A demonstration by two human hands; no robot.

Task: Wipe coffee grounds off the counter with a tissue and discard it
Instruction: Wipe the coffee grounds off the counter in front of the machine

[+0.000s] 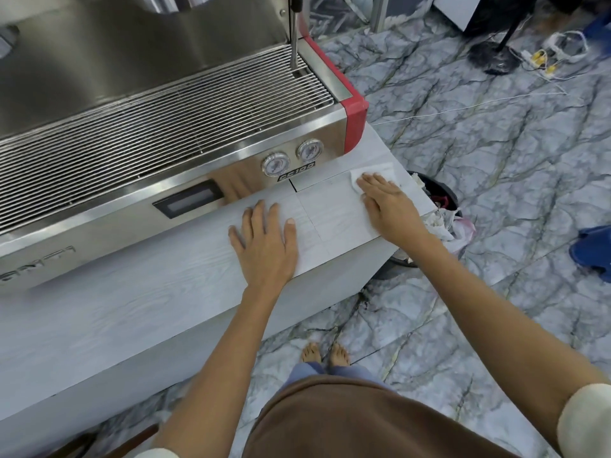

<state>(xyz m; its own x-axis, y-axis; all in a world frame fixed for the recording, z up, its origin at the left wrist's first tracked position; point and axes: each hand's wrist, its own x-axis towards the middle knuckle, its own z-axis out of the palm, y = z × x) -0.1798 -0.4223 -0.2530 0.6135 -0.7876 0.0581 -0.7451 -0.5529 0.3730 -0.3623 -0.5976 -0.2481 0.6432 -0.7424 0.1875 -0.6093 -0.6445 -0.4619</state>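
White tissue (pixel 373 171) lies flat on the worktop (pixel 132 292) near its far right corner, just in front of the red end cap of the espresso machine (pixel 165 104). Right hand (pixel 388 204) is on top of it, palm down, fingers straight and close together, pressing the tissue against the surface rather than pinching it; part of the tissue sticks out past the fingertips and to their left. Left hand (pixel 264 241) is flat on the worktop too, fingers spread, holding nothing, close to the front edge and well left of the tissue, just in front of the machine's steel front panel. Worktop is pale grey wood-grain, with seam lines between the two hands. A few tiny dark specks sit near the right edge beside the right hand; too small to say whether they are coffee grounds. Two round pressure gauges (pixel 292 157) on the machine front face the gap between the hands. Black bin (pixel 439 196) stands on the marble-pattern floor (pixel 496 143) just past the worktop's right edge, with crumpled white paper and a plastic bag in it. Bare feet (pixel 325 353) are on the floor below the front edge.
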